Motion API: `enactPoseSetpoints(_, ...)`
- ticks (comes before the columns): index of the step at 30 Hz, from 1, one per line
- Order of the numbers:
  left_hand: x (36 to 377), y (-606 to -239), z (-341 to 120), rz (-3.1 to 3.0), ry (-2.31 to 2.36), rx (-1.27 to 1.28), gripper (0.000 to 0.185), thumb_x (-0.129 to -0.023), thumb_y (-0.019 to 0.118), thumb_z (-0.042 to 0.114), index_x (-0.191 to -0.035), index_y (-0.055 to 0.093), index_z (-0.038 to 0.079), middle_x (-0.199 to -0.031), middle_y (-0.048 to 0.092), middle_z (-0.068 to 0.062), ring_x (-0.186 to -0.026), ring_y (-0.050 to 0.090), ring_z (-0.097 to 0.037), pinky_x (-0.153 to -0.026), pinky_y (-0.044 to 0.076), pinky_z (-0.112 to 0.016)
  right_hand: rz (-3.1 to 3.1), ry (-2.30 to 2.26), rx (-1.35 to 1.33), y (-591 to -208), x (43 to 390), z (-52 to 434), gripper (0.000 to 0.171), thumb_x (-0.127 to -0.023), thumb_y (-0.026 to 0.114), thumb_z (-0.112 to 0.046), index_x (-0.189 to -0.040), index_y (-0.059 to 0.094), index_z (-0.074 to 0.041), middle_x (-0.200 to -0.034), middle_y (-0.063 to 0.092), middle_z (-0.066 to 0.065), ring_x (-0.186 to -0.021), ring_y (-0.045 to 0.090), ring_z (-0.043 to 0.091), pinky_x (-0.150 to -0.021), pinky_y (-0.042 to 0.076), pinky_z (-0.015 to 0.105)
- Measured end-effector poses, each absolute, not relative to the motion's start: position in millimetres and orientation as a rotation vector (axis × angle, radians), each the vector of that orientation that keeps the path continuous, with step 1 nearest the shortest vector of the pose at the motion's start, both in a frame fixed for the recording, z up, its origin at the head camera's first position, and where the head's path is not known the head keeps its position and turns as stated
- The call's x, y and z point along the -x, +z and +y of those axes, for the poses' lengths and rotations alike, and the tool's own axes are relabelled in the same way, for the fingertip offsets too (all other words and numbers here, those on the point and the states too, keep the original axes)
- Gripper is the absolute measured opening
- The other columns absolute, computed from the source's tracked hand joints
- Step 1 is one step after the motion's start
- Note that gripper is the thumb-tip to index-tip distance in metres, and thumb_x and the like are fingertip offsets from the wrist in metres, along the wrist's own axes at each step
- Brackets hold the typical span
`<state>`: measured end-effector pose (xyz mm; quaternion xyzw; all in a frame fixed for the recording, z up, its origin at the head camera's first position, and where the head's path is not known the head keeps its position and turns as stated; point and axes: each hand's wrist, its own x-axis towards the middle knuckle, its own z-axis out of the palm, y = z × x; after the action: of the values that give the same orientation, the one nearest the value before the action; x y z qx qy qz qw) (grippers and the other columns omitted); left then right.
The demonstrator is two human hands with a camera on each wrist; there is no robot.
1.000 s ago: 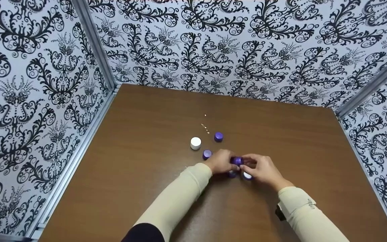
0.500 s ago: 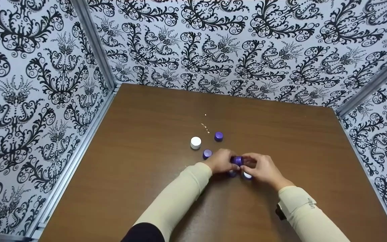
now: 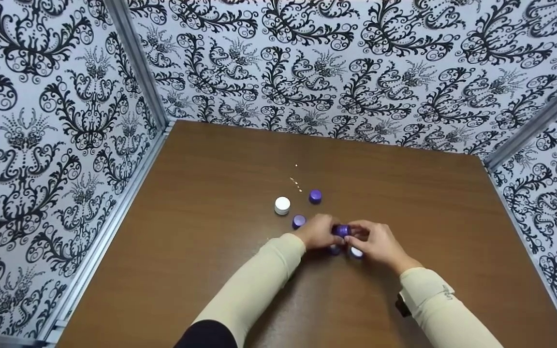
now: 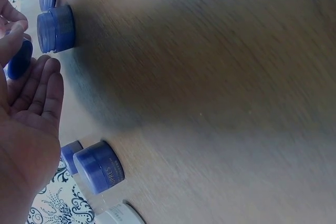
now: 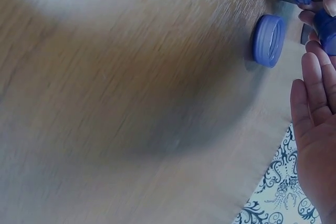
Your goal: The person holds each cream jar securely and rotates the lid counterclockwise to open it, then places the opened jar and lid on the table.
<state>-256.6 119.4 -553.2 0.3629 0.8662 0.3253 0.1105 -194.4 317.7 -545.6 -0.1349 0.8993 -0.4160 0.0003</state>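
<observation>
1. My left hand [image 3: 318,232] and right hand [image 3: 379,243] pinch one purple container [image 3: 343,231] above the table [image 3: 220,193];
2. below it: an uncapped jar [image 4: 56,29]; beside that, an upturned lid [image 5: 262,41];
3. farther out: a labelled jar [image 4: 100,166]; a white jar [image 3: 282,206].

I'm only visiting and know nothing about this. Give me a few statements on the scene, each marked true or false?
1. The left hand and right hand hold one purple piece between them. True.
2. The white container is in the right hand. False: it stands on the table, apart from both hands.
3. The table is bright green. False: it is brown.
4. A purple lid lies on the table near the right hand. True.
</observation>
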Motion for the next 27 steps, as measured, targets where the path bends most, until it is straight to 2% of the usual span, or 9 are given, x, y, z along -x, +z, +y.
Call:
enactPoseSetpoints(4,256.7,-553.1,119.7,2.566,0.930,-1.090,0.026,-0.082,0.081,0.023,-0.100,0.073,0.008,-0.081,0.065,0.004,-0.073,0.054,-0.008,-0.067,0.044,-0.019,2.819,-1.311,0.422,-545.4,194.2,318.7,0.031,-0.086,0.079,-0.017,-0.113,0.070,-0.004,-0.102,0.072,0.009,-0.090,0.071,0.020,-0.077,0.056,0.031)
enactPoseSetpoints(11,256.3,-553.2,119.6,2.563,0.928,-1.085,0.027,-0.082,0.081,0.024,-0.103,0.073,0.008,-0.085,0.067,0.004,-0.076,0.055,-0.007,-0.070,0.044,-0.019,2.834,-1.278,0.422,-547.7,194.8,320.9,0.029,-0.088,0.078,-0.022,-0.111,0.071,-0.004,-0.099,0.073,0.007,-0.089,0.071,0.018,-0.077,0.056,0.031)
enactPoseSetpoints(17,255.3,-553.4,119.3,2.556,0.934,-1.084,0.025,-0.082,0.081,0.023,-0.100,0.073,0.008,-0.082,0.064,0.005,-0.075,0.054,-0.008,-0.070,0.044,-0.021,2.901,-1.181,0.416,-547.0,194.9,319.0,0.027,-0.091,0.074,-0.029,-0.107,0.073,-0.006,-0.096,0.074,0.001,-0.088,0.070,0.015,-0.078,0.055,0.032)
enactPoseSetpoints(27,254.9,-554.4,120.0,2.553,0.945,-1.065,0.025,-0.081,0.081,0.022,-0.099,0.072,0.007,-0.081,0.064,0.005,-0.074,0.055,-0.008,-0.069,0.044,-0.021,2.851,-1.265,0.401,-546.2,193.9,317.5,0.026,-0.087,0.078,-0.016,-0.108,0.071,-0.003,-0.095,0.073,0.005,-0.086,0.071,0.017,-0.075,0.055,0.029)
